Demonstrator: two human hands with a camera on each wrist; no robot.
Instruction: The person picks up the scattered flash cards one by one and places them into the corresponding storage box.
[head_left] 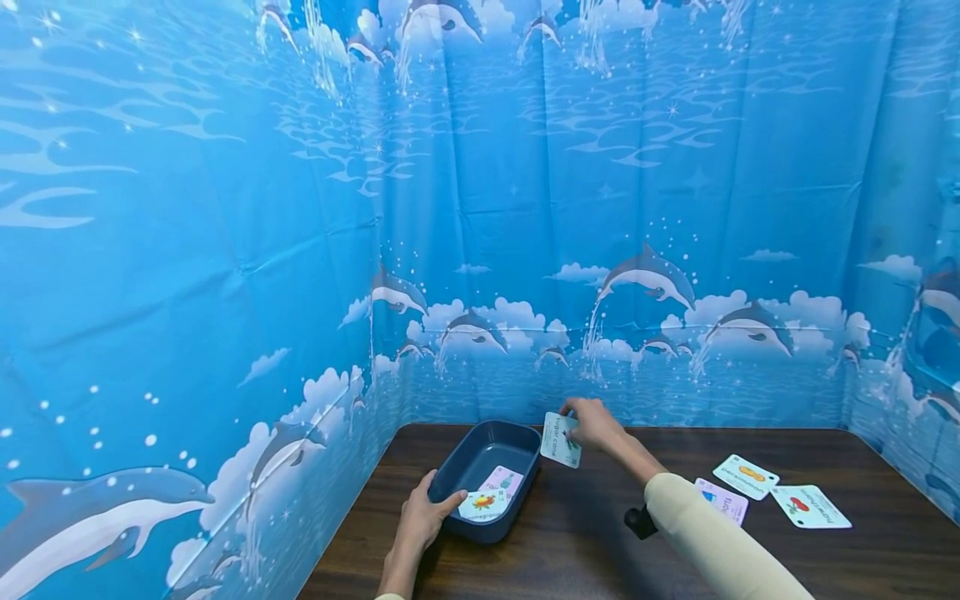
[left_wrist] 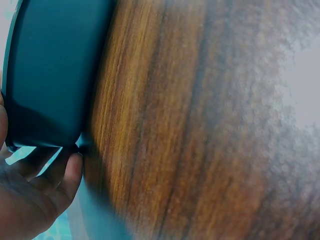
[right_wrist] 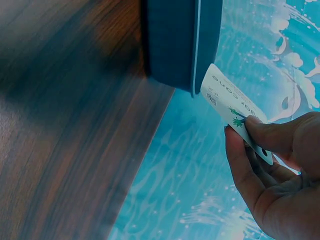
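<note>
My left hand (head_left: 422,518) grips the near left end of a dark blue plastic bin (head_left: 501,452), thumb over the rim and fingers against the outside. Inside the bin's near end lie a white pomegranate card (head_left: 486,502) and a pink card (head_left: 512,481) partly under it. My right hand (head_left: 596,423) pinches a pale sugar cane card (head_left: 557,442) between thumb and fingers, just off the bin's far right rim. The right wrist view shows that card (right_wrist: 215,85) tilted, one corner overlapping the edge of the bin (right_wrist: 172,45).
On the right of the dark wooden table (head_left: 600,558) lie a white card with an orange picture (head_left: 746,477), a hawthorn card (head_left: 817,510) and a lilac card (head_left: 727,502) partly behind my right sleeve. A blue dolphin curtain (head_left: 510,250) hangs along the back and left.
</note>
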